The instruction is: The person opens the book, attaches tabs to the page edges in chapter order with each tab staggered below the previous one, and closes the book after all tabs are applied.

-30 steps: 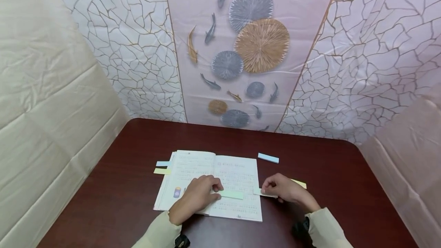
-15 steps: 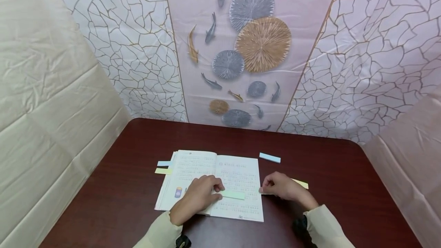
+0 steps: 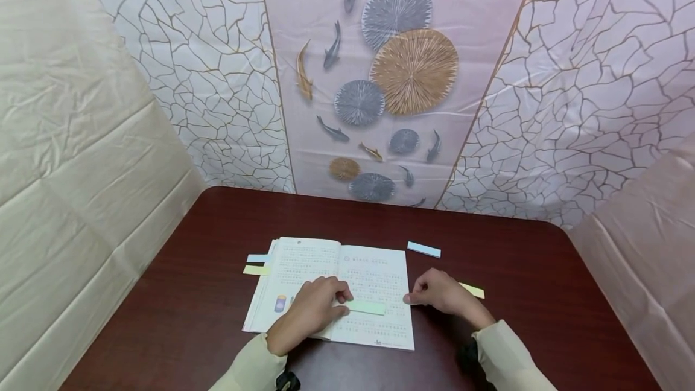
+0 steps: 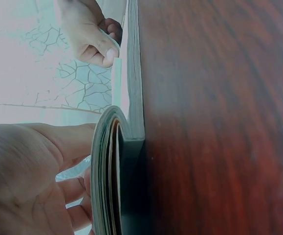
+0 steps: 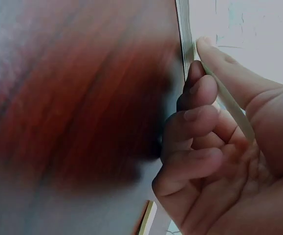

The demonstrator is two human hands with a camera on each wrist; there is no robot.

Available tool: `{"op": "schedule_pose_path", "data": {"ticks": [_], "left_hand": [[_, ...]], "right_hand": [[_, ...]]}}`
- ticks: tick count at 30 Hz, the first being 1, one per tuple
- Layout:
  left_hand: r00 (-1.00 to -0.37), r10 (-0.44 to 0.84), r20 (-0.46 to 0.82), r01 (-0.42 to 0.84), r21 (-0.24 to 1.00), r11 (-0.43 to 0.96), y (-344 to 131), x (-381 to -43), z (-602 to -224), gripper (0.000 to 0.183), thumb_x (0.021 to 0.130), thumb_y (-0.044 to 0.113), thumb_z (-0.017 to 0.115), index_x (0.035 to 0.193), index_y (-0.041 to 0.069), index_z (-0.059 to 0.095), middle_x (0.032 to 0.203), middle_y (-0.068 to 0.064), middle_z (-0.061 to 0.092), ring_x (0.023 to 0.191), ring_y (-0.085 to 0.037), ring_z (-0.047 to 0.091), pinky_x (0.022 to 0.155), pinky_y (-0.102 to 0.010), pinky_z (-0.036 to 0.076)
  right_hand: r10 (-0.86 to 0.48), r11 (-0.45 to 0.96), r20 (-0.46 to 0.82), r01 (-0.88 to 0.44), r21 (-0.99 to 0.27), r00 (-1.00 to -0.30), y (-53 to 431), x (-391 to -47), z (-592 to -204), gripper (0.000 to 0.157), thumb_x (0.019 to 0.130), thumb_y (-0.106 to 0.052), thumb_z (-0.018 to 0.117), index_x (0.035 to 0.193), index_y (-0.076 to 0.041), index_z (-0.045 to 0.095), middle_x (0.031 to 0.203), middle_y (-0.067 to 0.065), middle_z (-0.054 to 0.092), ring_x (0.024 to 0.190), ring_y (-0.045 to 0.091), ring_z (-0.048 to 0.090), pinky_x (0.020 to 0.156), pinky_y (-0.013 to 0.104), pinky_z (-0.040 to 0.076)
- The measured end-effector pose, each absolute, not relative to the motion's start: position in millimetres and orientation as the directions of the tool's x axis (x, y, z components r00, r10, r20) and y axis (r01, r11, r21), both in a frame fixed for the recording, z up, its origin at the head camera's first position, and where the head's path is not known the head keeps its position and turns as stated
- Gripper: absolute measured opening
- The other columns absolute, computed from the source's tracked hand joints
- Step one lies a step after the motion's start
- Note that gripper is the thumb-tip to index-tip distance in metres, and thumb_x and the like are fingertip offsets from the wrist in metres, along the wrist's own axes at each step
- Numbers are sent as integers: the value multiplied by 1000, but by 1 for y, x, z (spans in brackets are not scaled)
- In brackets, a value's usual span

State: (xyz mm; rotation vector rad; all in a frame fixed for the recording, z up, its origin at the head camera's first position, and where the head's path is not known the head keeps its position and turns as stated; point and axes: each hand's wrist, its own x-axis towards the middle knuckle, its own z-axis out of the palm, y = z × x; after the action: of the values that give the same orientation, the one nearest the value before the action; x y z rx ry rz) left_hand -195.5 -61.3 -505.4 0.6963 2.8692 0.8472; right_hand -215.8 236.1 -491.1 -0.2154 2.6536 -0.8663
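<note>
An open book [image 3: 371, 270] lies on the dark red table. My left hand [image 3: 317, 303] rests over its lower middle, thumb and forefinger at the left end of a light green sticky-note pad [image 3: 368, 308] on the right page. In the left wrist view, curled pages [image 4: 102, 166] hide part of this hand. My right hand [image 3: 442, 293] is at the book's right edge, fingertips right at the page. In the right wrist view, its thumb and forefinger pinch a thin pale green sticky strip [image 5: 231, 107]; the hand hides this strip in the head view.
A blue sticky-note pad [image 3: 424, 250] lies right of the book, and a yellow pad [image 3: 472, 291] lies partly behind my right hand. A blue tab [image 3: 257, 258] and a yellow tab [image 3: 256, 270] stick out from the book's left edge. Patterned cloth [image 3: 233, 77] stands behind the table.
The pale strip in my right hand showed over the page edge one second ago and is now covered by the fingers. The right hand has shifted slightly left to the edge; the left hand stayed.
</note>
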Motion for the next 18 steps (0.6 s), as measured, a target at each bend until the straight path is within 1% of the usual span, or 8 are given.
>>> {"op": "schedule_pose_path", "data": {"ticks": [6, 11, 15, 17, 18], "left_hand": [[-895, 443, 53, 398, 542, 740, -61, -196, -505, 13, 86, 16, 88, 91, 24, 78, 82, 15, 64, 78, -3, 57, 70, -30, 42], [-892, 447, 63, 407, 543, 735, -62, -195, -504, 12, 86, 16, 88, 91, 23, 79, 82, 15, 64, 76, -4, 55, 69, -28, 41], [-892, 447, 62, 407, 538, 738, -61, -195, -505, 13, 86, 17, 88, 91, 23, 79, 82, 14, 64, 75, -4, 55, 69, -28, 42], [-893, 447, 60, 406, 535, 740, -61, -196, -506, 13, 86, 17, 88, 91, 24, 79, 82, 14, 64, 75, -4, 55, 69, -28, 42], [-893, 447, 58, 406, 536, 741, -61, -196, -506, 13, 86, 17, 88, 91, 24, 79, 82, 14, 64, 76, -4, 55, 69, -28, 42]], "right_hand": [[-277, 794, -297, -43, -607, -914, 239, -222, -490, 36, 92, -24, 84, 62, -12, 66, 56, -7, 46, 51, 10, 39, 49, 26, 33], [-289, 808, -332, -43, -587, -898, 235, -226, -482, 41, 90, -23, 85, 59, -13, 59, 54, -6, 46, 51, 10, 41, 50, 26, 35], [-273, 859, -358, -59, -509, -893, 230, -228, -477, 43, 89, -27, 86, 59, -14, 59, 55, -5, 46, 53, 11, 42, 52, 28, 34], [-254, 892, -378, -65, -447, -890, 228, -230, -474, 43, 89, -31, 86, 60, -15, 59, 56, -5, 46, 55, 12, 42, 54, 29, 34], [-264, 903, -378, -90, -420, -887, 230, -233, -477, 44, 90, -36, 84, 61, -16, 58, 57, -6, 45, 55, 11, 42, 54, 30, 33]]}}
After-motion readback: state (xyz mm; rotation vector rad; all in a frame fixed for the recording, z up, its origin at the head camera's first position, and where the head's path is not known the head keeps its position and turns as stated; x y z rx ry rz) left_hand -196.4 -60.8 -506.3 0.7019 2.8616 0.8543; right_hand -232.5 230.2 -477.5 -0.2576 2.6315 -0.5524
